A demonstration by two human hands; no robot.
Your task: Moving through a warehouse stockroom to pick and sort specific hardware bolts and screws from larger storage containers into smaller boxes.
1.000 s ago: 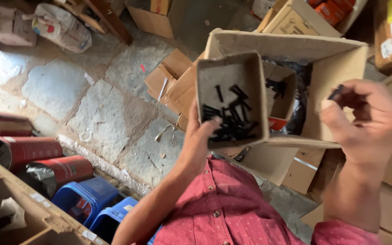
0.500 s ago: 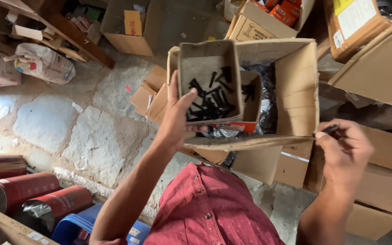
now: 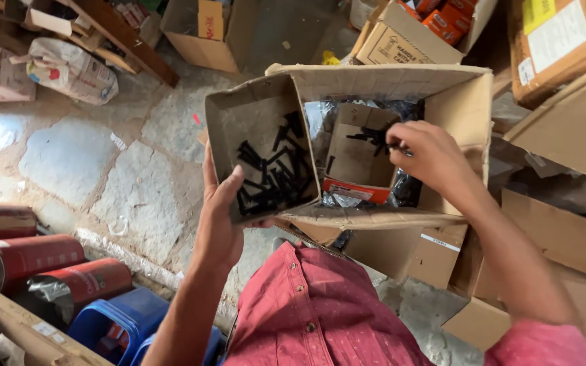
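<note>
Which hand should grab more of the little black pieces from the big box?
Probably the right hand: it is already inside the big cardboard box, at the black pieces there. The left hand is busy holding the small box up.

My left hand [image 3: 222, 220] was raised ahead of my chest, forearm running up from six o'clock toward twelve, palm turned up, thumb pressed forward and fingers curled out of sight. My right hand [image 3: 428, 159] reached in from five o'clock toward ten, wrist bent slightly, knuckles up, fingertips [image 3: 396, 144] pinched together. Both arms were bare below rolled red sleeves.
</note>
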